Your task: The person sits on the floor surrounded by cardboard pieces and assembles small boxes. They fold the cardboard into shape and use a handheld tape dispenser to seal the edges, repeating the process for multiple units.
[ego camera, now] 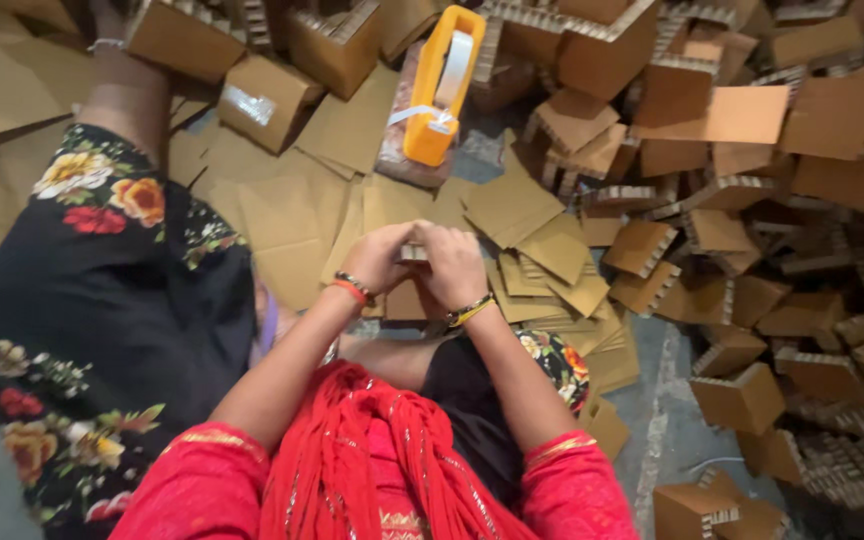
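Head view, looking down from the worker's own eye level. Both bare hands meet at the centre of the scene, pressed together around a small piece of corrugated cardboard of which only a pale ribbed edge shows between the knuckles. Left hand, wrist ringed by red and dark bangles, curls its fingers over the near side of the piece; right hand, with a yellow and dark bangle at the wrist, closes over the other side, so both grasp the same piece and touch one another above it. Red sleeves and a red scarf fill the lower edge.

Beneath the hands lies a loose spread of flat cardboard sheets, overlapping on the floor. To the right, a large heap of folded corner pieces with ribbed edges rises well apart from the hands. Beyond the hands, up the frame, an orange tape dispenser rests on a brick-like block, just beside small taped boxes. At left sits another person in a black floral garment, with one forearm reaching up toward a box at the top edge.
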